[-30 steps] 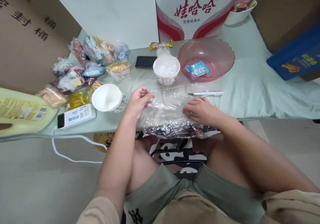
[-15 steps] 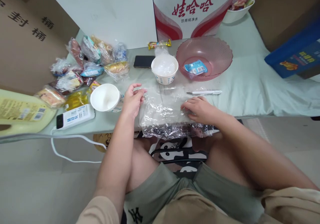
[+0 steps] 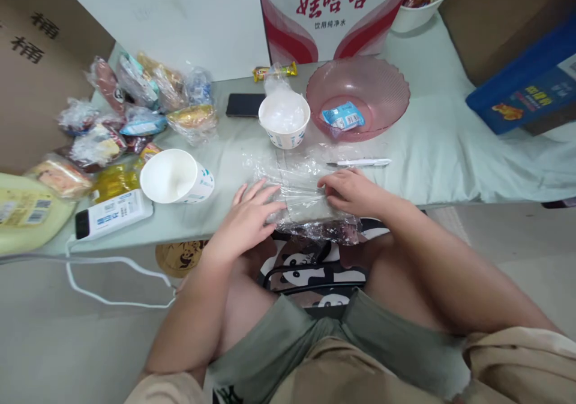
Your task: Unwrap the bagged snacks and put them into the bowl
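A sheet of clear plastic film (image 3: 299,197) lies wrinkled at the table's front edge, its near side hanging over. My left hand (image 3: 249,218) is open, fingers spread, with the fingertips on the film's left side. On the right side my right hand (image 3: 355,192) is closed, its bent fingers gripping the film. Creases run across the film between the two hands. Just behind it stands a paper cup (image 3: 285,137) with crumpled clear plastic inside. A white pen (image 3: 362,162) lies beyond my right hand. Left of my left hand, another paper cup (image 3: 198,182) leans toward the left.
A pink bowl (image 3: 391,101) holds a blue packet (image 3: 344,116). A phone (image 3: 243,105) and a yellow-wrapped snack (image 3: 274,71) lie near the white boxes. Several wrapped snacks (image 3: 144,122) crowd the left, beside a white power bank (image 3: 117,215) with a cable and a yellow jug (image 3: 31,212).
My left hand has moved down and toward the right, spreading its fingers on the film. The film is more bunched between my hands. The camera view has shifted slightly.
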`<control>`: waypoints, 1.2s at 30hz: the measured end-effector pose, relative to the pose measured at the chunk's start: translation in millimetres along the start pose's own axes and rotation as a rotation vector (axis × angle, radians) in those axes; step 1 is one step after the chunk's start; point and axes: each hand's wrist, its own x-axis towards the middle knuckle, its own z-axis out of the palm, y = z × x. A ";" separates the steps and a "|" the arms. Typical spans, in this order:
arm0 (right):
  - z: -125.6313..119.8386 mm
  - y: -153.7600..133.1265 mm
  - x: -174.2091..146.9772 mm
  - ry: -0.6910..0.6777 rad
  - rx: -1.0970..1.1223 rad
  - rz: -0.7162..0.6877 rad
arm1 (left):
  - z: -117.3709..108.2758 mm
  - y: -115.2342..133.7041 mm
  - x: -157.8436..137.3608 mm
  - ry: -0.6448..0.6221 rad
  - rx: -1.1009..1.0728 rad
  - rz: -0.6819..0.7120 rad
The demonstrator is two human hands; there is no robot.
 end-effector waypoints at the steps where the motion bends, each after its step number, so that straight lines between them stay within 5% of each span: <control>1: -0.1 0.1 -0.2 0.017 0.007 -0.016 | -0.4 -3.2 1.9 0.015 -0.032 0.007; 8: -9.4 -20.1 -14.2 0.458 0.132 -0.235 | -9.6 -18.3 7.3 0.347 -0.269 -0.156; 13: 11.7 -46.4 -22.7 0.155 0.081 -0.340 | -8.7 -20.3 10.2 0.487 -0.276 -0.282; 18: 21.8 -54.1 -15.7 0.166 0.017 -0.223 | -8.8 -23.2 9.3 0.450 -0.315 -0.308; 23: -4.0 -31.6 -13.3 0.474 0.434 0.040 | -13.0 -27.9 2.2 0.331 -0.512 -0.251; 27: -14.6 -13.0 -11.0 0.565 0.842 0.331 | -12.9 -30.5 0.8 0.232 -0.607 -0.156; 31: -15.1 -5.5 -7.5 0.584 1.046 0.457 | -5.5 -35.6 10.0 0.379 -0.667 -0.243; 36: -10.6 -3.0 -9.9 0.578 1.117 0.472 | -6.7 -38.8 21.8 0.633 -1.054 -0.399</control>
